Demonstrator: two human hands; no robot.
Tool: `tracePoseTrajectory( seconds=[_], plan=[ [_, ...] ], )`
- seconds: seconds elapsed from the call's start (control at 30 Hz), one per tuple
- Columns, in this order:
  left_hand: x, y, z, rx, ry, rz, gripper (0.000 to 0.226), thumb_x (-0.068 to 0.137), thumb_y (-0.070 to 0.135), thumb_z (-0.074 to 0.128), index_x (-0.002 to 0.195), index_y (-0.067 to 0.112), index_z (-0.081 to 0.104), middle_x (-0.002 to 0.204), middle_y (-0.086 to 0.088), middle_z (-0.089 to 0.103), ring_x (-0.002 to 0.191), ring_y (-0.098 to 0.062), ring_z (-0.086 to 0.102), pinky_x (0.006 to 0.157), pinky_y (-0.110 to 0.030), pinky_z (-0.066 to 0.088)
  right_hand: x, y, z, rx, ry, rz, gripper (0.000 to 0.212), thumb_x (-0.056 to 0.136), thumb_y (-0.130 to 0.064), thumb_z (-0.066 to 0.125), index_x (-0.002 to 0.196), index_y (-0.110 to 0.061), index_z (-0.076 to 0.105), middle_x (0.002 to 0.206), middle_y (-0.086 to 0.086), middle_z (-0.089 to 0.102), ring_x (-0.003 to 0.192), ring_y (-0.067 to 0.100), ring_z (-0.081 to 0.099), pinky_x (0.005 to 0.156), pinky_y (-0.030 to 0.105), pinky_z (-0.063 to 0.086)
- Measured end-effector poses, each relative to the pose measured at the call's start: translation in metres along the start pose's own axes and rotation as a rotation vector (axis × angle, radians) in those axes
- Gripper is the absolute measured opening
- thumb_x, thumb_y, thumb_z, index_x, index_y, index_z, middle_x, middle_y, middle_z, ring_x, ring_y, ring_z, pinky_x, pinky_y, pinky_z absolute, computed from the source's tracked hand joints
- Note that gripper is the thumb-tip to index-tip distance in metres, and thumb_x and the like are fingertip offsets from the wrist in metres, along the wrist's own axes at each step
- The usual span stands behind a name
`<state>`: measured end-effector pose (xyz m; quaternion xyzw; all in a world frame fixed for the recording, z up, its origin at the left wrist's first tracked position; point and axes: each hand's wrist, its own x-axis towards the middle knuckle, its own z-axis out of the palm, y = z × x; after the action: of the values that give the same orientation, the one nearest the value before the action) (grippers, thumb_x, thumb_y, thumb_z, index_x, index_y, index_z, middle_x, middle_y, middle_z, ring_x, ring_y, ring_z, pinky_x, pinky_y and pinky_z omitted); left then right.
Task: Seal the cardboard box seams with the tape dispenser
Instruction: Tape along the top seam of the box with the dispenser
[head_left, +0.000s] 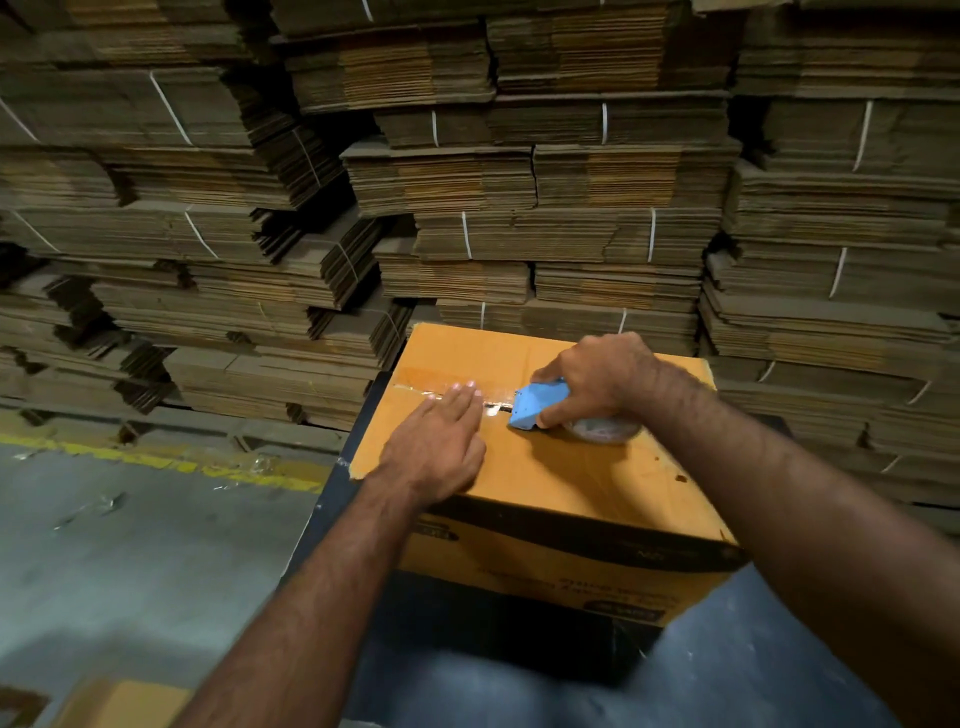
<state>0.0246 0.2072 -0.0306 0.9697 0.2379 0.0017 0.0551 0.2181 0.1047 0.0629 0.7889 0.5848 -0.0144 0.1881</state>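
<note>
An orange cardboard box (550, 483) stands in the middle of the view on a dark surface (332, 499) whose pale-edged left border runs down toward the near side. The centre seam (447, 391) crosses the box top from the left edge toward the right, and a glossy strip of clear tape (415, 382) covers its left stretch up to the dispenser. The left hand (441, 441) lies flat with fingers pressed together, palm down on the near flap, its fingertips touching the taped seam just left of the dispenser; its wrist crosses the box's near-left corner. The right hand (592, 379) is closed around the blue tape dispenser (537, 405), which sits on the seam about midway along the top, its blue nose pointing left and the clear tape roll (605, 430) resting on the near flap behind it. To the right of the dispenser the seam is hidden under the hand and forearm. The far flap is bare up to the far edge, and the near-right part of the top is also bare. Right behind the box rise bundled stacks of flat cardboard (519, 218), strapped with white bands, close against its far edge and right side. To the left lies open grey floor (130, 545) with a worn yellow line (156, 460).
</note>
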Motion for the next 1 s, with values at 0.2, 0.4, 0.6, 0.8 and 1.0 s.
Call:
tracePoseTrajectory(
  seconds=[0.2, 0.4, 0.6, 0.8, 1.0],
  plan=[
    [0.024, 0.020, 0.000, -0.020, -0.056, 0.008, 0.061, 0.106, 0.043, 0.019, 0.159, 0.017, 0.003, 0.168, -0.002, -0.003, 0.153, -0.015, -0.001, 0.125, -0.039, 0.007, 0.000, 0.001, 0.009, 0.000, 0.021, 0.021, 0.081, 0.077, -0.086, 0.044, 0.148, -0.046, 0.035, 0.130, -0.002, 0.060, 0.108, 0.021, 0.059, 0.074, 0.035, 0.049],
    [0.011, 0.014, 0.004, -0.002, -0.083, -0.008, 0.065, 0.103, 0.054, 0.008, 0.158, 0.021, -0.003, 0.166, 0.004, -0.011, 0.152, -0.010, -0.008, 0.125, -0.041, 0.002, -0.001, 0.006, 0.013, 0.025, 0.022, 0.038, 0.080, 0.078, -0.086, 0.043, 0.147, -0.047, 0.035, 0.131, -0.002, 0.060, 0.109, 0.020, 0.059, 0.067, 0.032, 0.043],
    [0.015, 0.013, 0.003, 0.004, -0.117, -0.023, 0.063, 0.104, 0.052, 0.007, 0.158, 0.024, -0.003, 0.166, 0.006, -0.011, 0.152, -0.009, -0.007, 0.125, -0.043, 0.004, -0.001, 0.004, 0.005, -0.003, -0.018, 0.032, 0.081, 0.078, -0.085, 0.044, 0.148, -0.047, 0.034, 0.133, -0.001, 0.058, 0.110, 0.020, 0.058, 0.069, 0.033, 0.047],
    [0.012, 0.010, 0.005, -0.010, -0.104, -0.029, 0.062, 0.104, 0.052, 0.010, 0.159, 0.026, -0.002, 0.166, 0.009, -0.009, 0.152, -0.007, -0.006, 0.124, -0.042, 0.006, -0.024, 0.023, 0.005, -0.007, -0.004, -0.026, 0.079, 0.082, -0.085, 0.039, 0.150, -0.046, 0.030, 0.127, 0.000, 0.061, 0.104, 0.019, 0.060, 0.065, 0.030, 0.049],
    [0.010, 0.010, 0.004, -0.015, -0.094, -0.014, 0.062, 0.104, 0.053, 0.010, 0.158, 0.025, -0.003, 0.166, 0.008, -0.009, 0.152, -0.007, -0.006, 0.124, -0.041, 0.004, -0.042, 0.048, 0.006, -0.002, -0.075, 0.018, 0.078, 0.079, -0.087, 0.037, 0.148, -0.050, 0.032, 0.122, -0.004, 0.062, 0.094, 0.014, 0.053, 0.065, 0.030, 0.048]
  ],
)
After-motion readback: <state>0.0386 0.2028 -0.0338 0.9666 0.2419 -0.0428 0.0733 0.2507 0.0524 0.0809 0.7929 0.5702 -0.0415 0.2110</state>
